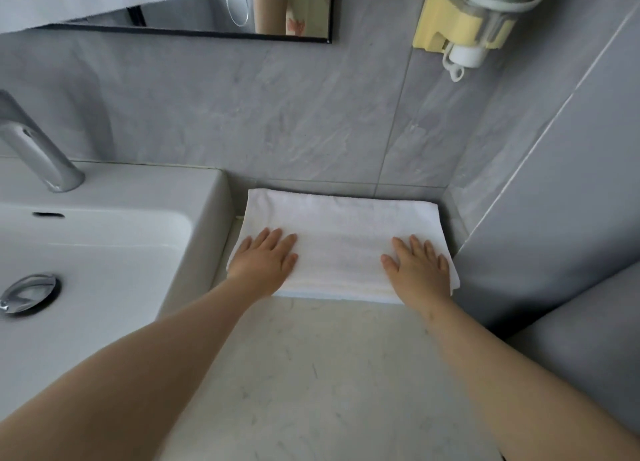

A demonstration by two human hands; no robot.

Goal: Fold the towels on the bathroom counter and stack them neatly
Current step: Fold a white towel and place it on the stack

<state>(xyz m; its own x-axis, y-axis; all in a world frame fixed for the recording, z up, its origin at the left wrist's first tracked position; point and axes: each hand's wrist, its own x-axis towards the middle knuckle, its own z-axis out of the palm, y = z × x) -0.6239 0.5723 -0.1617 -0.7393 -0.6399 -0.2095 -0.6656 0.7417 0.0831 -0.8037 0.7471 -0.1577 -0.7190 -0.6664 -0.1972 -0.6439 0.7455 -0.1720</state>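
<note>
A folded white towel [341, 232] lies flat at the back of the marble counter [311, 374], its far edge against the grey tiled wall. Layered edges show along its near side, so it may be a stack of folded towels. My left hand [265, 264] rests flat on the towel's left end with straight fingers. My right hand [417, 270] lies flat on the towel's right end, fingers spread. Neither hand grips the cloth.
A white sink [104, 252] with a chrome tap [38, 152] and drain plug [29, 292] stands left of the towel. A grey wall [554, 218] closes the right side. A wall-mounted yellow hair dryer holder [474, 20] and a mirror [242, 10] hang above.
</note>
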